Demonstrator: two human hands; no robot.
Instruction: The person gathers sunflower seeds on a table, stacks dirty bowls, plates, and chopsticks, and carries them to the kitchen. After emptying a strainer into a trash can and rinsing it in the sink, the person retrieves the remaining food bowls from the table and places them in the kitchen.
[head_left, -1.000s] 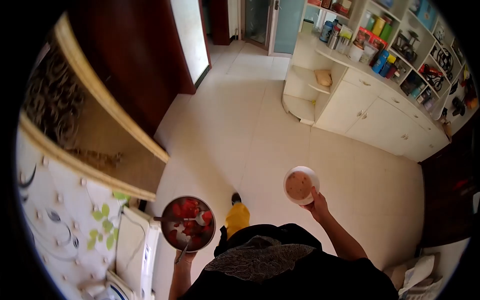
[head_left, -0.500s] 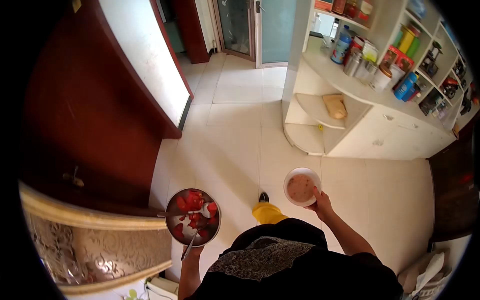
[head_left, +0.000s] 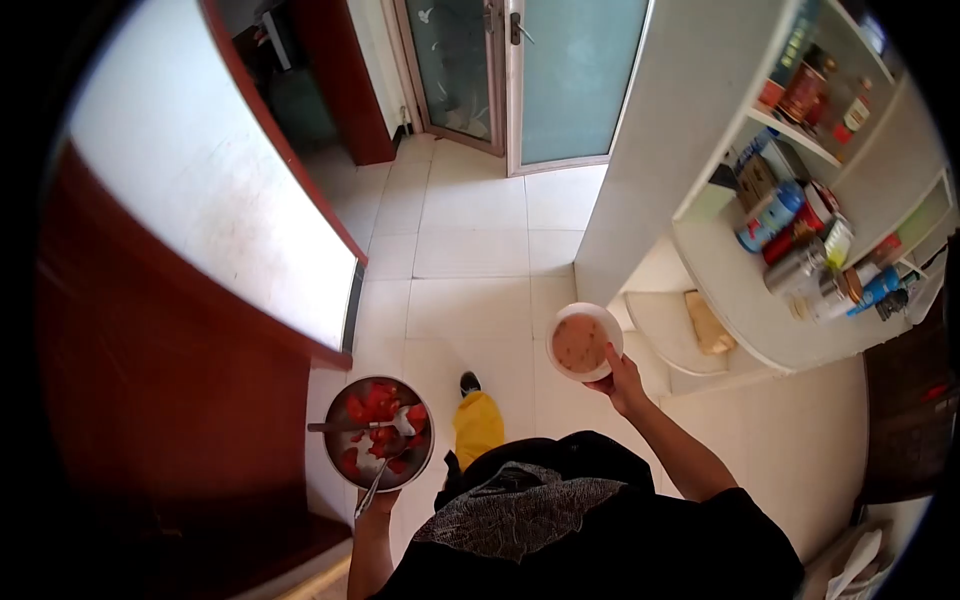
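Observation:
My left hand (head_left: 372, 502) grips the near rim of a metal bowl (head_left: 379, 433) filled with red tomato pieces, with a spoon (head_left: 362, 425) and another utensil lying in it. My right hand (head_left: 622, 385) holds a small white bowl (head_left: 583, 342) of brownish-pink liquid out in front at chest height. Both bowls are carried level above the tiled floor (head_left: 470, 250). One foot in a dark shoe with a yellow trouser leg (head_left: 476, 422) shows between them.
A dark red wooden wall and door (head_left: 150, 330) runs close on the left. A white shelf unit (head_left: 760, 300) crowded with bottles and jars stands on the right. Frosted glass doors (head_left: 520, 70) lie ahead across the pale tiles.
The view has advanced and turned: the glass doors are nearer, the shelf unit has slid to the right, and the gold-trimmed furniture on the left has dropped out. Both bowls stay held.

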